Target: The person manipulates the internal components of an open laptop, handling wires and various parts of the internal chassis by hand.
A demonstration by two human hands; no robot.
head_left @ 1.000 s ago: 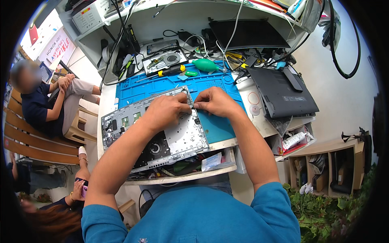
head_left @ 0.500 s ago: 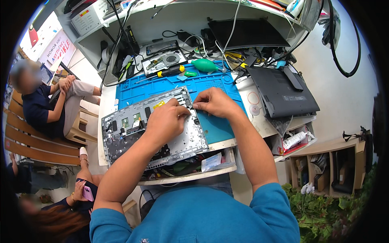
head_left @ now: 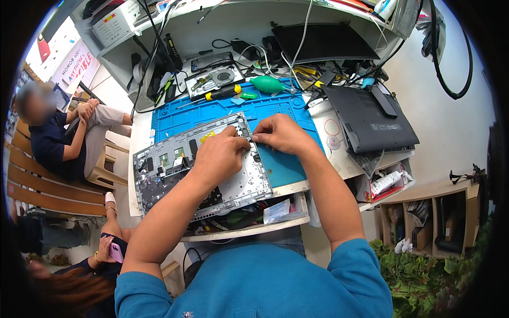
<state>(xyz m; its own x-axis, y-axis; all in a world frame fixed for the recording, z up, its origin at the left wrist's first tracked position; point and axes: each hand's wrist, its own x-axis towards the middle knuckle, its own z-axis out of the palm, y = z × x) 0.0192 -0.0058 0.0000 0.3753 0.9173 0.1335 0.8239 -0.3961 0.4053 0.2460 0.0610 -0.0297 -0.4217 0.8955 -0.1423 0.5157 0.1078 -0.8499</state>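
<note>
A silver laptop chassis panel (head_left: 249, 185) with black parts lies on the blue work mat (head_left: 289, 164), its near edge over the front of the bench. My left hand (head_left: 220, 153) rests over the panel's right half, fingers bent and pinched near the right edge. At that same edge my right hand (head_left: 281, 133) has thumb and forefinger pressed together, touching the panel's rim near its upper right corner. Whatever lies between the fingertips of either hand is too small or hidden to name. A strip of yellow tape (head_left: 207, 136) shows beside my left hand.
Beyond the panel lie a yellow-black screwdriver (head_left: 224, 93) and a green air blower bulb (head_left: 266, 84). A dark laptop cover (head_left: 371, 121) sits to the right. Below the bench top, an open drawer (head_left: 289, 215) holds parts. Two people sit at the left; one holds a pink phone (head_left: 116, 253).
My left hand has shifted very slightly, its fingertips a little nearer the panel's right edge. The right hand stays in nearly the same place.
</note>
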